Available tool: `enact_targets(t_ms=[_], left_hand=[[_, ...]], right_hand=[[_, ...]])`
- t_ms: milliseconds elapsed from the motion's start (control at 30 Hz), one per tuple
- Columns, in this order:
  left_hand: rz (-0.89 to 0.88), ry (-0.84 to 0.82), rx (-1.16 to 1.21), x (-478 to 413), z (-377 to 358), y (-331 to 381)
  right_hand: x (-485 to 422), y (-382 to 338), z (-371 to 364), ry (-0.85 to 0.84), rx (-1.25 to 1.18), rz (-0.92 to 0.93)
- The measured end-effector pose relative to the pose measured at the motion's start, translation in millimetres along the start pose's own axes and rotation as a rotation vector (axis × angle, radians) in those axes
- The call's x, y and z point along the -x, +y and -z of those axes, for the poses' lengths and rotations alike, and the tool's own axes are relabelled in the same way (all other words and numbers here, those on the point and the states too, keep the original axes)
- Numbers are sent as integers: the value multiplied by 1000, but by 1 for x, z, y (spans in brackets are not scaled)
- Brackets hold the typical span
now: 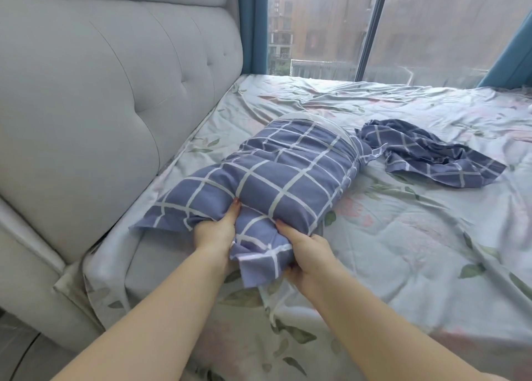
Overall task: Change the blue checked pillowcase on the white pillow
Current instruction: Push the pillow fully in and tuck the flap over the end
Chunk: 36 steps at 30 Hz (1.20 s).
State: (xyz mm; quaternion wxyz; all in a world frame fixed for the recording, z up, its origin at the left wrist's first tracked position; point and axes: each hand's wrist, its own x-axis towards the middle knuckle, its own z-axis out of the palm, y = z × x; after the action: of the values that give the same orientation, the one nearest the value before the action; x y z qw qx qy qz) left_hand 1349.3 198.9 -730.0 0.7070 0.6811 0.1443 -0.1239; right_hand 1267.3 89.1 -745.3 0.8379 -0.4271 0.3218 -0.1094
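Observation:
A blue checked pillowcase (290, 176) covers most of the white pillow (328, 122), whose far end pokes out bare. The pillow lies lengthwise on the bed, near end toward me. My left hand (216, 231) grips a bunch of the case's near end from the left. My right hand (308, 251) holds the same bunched cloth from the right, fingers curled under it. A second blue checked pillowcase (429, 154) lies crumpled on the sheet to the right, apart from both hands.
The bed wears a pale floral sheet (403, 236). A grey padded headboard (109, 92) runs along the left. A large window (374, 26) with teal curtains stands beyond the bed's far edge.

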Motion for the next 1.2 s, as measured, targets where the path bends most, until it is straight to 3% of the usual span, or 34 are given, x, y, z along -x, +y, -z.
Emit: enact_targets(t_ms=[133,267,367,500,600,733,800,967,1067,1200], left_hand=[[278,-197,222,11,0,-8],[473,-505,177,33,9,-12],[420,-494,143,34,12,-15],[499,-459,59,29,11,-13],[403,-436,127,28,1,-15],[30,-293,119,35,-11,-23],[103,-287,105,39,-15,-26],[399,-517,150,33,-10,-16],[334,-529,106,37,-7,-9],[9,-345,79,38,-9,-16]], right_hand=[[1,-7,3,-38,3,0],[12,-15,8,-143,30,-72],[20,-19,11,-139,0,-123],[23,-17,20,-75,17,-135],[22,-17,23,-78,48,-109],[16,-14,16,19,84,-25],[12,-12,14,80,121,-13],[12,-20,18,19,129,-49],[17,-24,19,-29,105,-46],[21,-23,16,-45,51,-15]])
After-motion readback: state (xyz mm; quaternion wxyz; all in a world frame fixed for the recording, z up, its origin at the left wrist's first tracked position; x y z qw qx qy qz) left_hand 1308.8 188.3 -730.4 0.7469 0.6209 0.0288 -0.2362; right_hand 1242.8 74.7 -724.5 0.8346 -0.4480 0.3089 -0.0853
